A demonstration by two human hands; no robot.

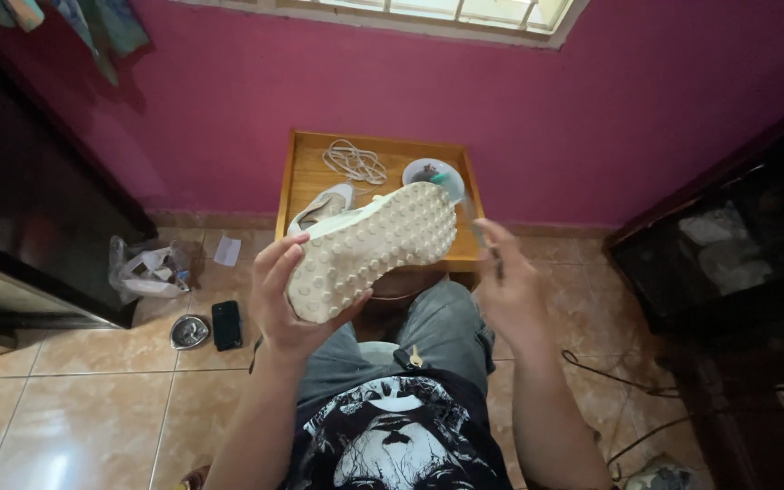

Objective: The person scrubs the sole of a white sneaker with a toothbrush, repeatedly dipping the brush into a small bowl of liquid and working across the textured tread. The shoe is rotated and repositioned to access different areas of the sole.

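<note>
My left hand (276, 299) grips a cream sneaker (374, 249) by its heel end, with the studded sole turned up toward me. My right hand (505, 277) is to the right of the shoe, fingers closed on a thin brush-like tool (481, 231) with a greenish head near the shoe's toe. Behind the held shoe, a second cream sneaker (324, 207) lies on a wooden tray table (306, 172). White laces (354, 163) are coiled at the back of the tray, next to a small white bowl (426, 171) with something dark in it.
On the tiled floor to the left lie a black phone (227, 324), a round metal dish (190, 331) and a plastic bag (149, 270). A dark cabinet (20, 218) stands at the left, a dark stand (728, 245) at the right, with cables (628, 381) across the floor.
</note>
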